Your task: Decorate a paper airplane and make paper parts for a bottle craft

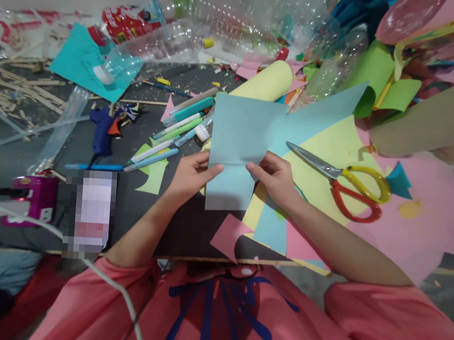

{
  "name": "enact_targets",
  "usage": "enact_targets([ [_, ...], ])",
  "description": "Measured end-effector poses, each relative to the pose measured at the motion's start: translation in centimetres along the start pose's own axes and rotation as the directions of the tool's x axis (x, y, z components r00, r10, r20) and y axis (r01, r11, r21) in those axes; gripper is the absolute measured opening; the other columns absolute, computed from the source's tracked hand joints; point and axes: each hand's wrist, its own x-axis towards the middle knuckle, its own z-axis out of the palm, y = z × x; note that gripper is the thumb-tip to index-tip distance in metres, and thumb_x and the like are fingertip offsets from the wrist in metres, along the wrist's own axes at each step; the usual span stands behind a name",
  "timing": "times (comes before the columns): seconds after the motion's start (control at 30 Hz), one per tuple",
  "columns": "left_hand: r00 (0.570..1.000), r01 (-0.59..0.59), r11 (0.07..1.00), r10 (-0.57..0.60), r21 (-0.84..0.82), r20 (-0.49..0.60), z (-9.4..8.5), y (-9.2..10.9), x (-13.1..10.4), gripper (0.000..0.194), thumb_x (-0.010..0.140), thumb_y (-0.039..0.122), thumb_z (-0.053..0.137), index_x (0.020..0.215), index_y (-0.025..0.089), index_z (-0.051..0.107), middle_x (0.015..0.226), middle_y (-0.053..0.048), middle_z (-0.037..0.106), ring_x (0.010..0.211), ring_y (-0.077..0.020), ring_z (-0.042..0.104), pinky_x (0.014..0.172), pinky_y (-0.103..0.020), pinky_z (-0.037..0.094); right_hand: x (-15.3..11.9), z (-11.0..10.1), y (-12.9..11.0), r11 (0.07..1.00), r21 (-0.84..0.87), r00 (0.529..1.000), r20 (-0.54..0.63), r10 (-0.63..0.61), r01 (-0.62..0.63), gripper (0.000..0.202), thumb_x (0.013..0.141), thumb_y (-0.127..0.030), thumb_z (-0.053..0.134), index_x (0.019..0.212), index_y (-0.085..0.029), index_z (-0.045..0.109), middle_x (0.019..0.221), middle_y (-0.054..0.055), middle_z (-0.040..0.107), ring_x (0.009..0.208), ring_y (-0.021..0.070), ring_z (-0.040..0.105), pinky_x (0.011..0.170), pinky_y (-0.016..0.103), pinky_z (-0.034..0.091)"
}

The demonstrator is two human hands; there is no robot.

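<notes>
A light blue sheet of paper (245, 127) with a crease across it is held up in front of me. My left hand (195, 174) pinches its left edge at the crease, thumb on top and fingers behind. On the opposite edge my right hand (275, 175) grips it the same way. Just right of that hand lie scissors (332, 171) with one yellow and one red handle, on a yellow paper sheet (316, 157). Several markers (179, 128) lie left of the paper. A pink paper scrap (229, 237) rests below it near the table edge.
Blue glue gun (103, 131), phone (94, 208) and purple power strip (31, 199) lie at left. A white cable (116, 286) crosses the front. Plastic bottles (236, 22) crowd the back, wooden sticks (20, 90) the far left. Another person's arm (426, 120) rests at right.
</notes>
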Motion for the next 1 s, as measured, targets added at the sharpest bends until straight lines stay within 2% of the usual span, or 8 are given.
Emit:
enact_targets([
  [0.2, 0.999, -0.013, 1.000, 0.012, -0.015, -0.048, -0.2, 0.8, 0.3, 0.019, 0.066, 0.037, 0.080, 0.072, 0.019, 0.078, 0.078, -0.003, 0.077, 0.076, -0.0187, 0.070, 0.071, -0.027, 0.055, 0.2, -0.3, -0.5, 0.995, 0.092, 0.999, 0.016, 0.039, -0.040, 0.012, 0.080, -0.033, 0.069, 0.078, -0.026, 0.078, 0.081, 0.001, 0.074, 0.079, 0.0176, 0.066, 0.073, 0.032, 0.052],
  [0.37, 0.995, 0.000, 0.997, -0.008, -0.071, -0.103, -0.2, 0.4, 0.2, 0.008, 0.069, 0.027, 0.072, 0.068, 0.021, 0.076, 0.069, 0.000, 0.071, 0.063, -0.0123, 0.061, 0.059, -0.022, 0.046, 0.2, -0.5, -0.8, 0.994, 0.109, 0.999, 0.031, 0.026, -0.029, 0.021, 0.080, -0.020, 0.061, 0.076, -0.029, 0.080, 0.083, -0.001, 0.077, 0.079, 0.0164, 0.068, 0.073, 0.031, 0.051],
  [0.47, 0.994, 0.018, 0.997, -0.025, -0.074, -0.103, -0.2, 0.3, 0.1, 0.008, 0.069, 0.027, 0.072, 0.068, 0.020, 0.075, 0.063, 0.002, 0.066, 0.055, -0.0095, 0.054, 0.053, -0.021, 0.039, 0.2, -0.5, -0.9, 0.993, 0.110, 0.999, 0.039, 0.033, -0.038, 0.016, 0.081, -0.024, 0.064, 0.079, -0.027, 0.079, 0.086, 0.000, 0.077, 0.082, 0.0171, 0.069, 0.076, 0.032, 0.053],
  [0.63, 0.997, 0.003, 0.997, -0.008, -0.076, -0.074, -0.3, 0.4, 0.3, 0.016, 0.071, 0.034, 0.076, 0.069, 0.019, 0.073, 0.070, 0.000, 0.070, 0.060, -0.0110, 0.059, 0.059, -0.022, 0.045, 0.5, -0.3, -1.0, 0.986, 0.134, 0.995, 0.010, 0.101, -0.102, 0.020, 0.073, -0.042, 0.076, 0.084, -0.025, 0.076, 0.092, 0.002, 0.077, 0.081, 0.0172, 0.069, 0.072, 0.031, 0.054],
  [0.7, 0.999, -0.001, 0.997, -0.003, -0.081, -0.052, -0.3, 0.2, 0.4, 0.024, 0.070, 0.042, 0.078, 0.073, 0.018, 0.071, 0.069, 0.000, 0.070, 0.060, -0.0127, 0.061, 0.058, -0.023, 0.047, 0.6, -0.2, -1.0, 0.986, 0.118, 0.993, -0.011, 0.116, -0.114, 0.023, 0.071, -0.045, 0.077, 0.075, -0.023, 0.072, 0.076, 0.000, 0.073, 0.068, 0.0149, 0.065, 0.063, 0.029, 0.052],
  [0.8, 1.000, -0.014, 0.995, 0.011, -0.098, -0.026, -0.2, -0.3, 0.4, 0.039, 0.070, 0.048, 0.080, 0.096, 0.021, 0.067, 0.069, 0.001, 0.068, 0.063, -0.0154, 0.065, 0.057, -0.024, 0.050, 0.6, 0.0, -1.0, 0.983, 0.110, 0.989, 0.000, 0.149, -0.149, 0.031, 0.074, -0.049, 0.075, 0.067, -0.022, 0.063, 0.056, -0.004, 0.058, 0.052, 0.0114, 0.053, 0.052, 0.026, 0.045],
  [0.9, 0.998, -0.057, 0.994, 0.056, -0.091, -0.007, -0.2, -0.8, 0.3, 0.052, 0.073, 0.048, 0.080, 0.114, 0.026, 0.055, 0.083, 0.000, 0.070, 0.068, -0.0147, 0.068, 0.058, -0.022, 0.052, 0.6, 0.0, -1.1, 0.980, 0.114, 0.986, 0.015, 0.164, -0.164, 0.037, 0.075, -0.055, 0.074, 0.069, -0.021, 0.060, 0.053, -0.006, 0.053, 0.050, 0.0107, 0.050, 0.051, 0.026, 0.045],
  [1.0, 0.980, -0.194, 0.981, 0.192, -0.027, -0.055, -0.2, -1.2, 0.1, 0.053, 0.073, 0.046, 0.081, 0.116, 0.031, 0.053, 0.109, -0.004, 0.067, 0.089, -0.0162, 0.070, 0.057, -0.018, 0.052, 0.8, 0.0, -1.2, 0.979, 0.133, 0.988, 0.005, 0.155, -0.154, 0.042, 0.072, -0.058, 0.075, 0.066, -0.021, 0.057, 0.050, -0.007, 0.048, 0.047, 0.0097, 0.046, 0.049, 0.026, 0.043],
])
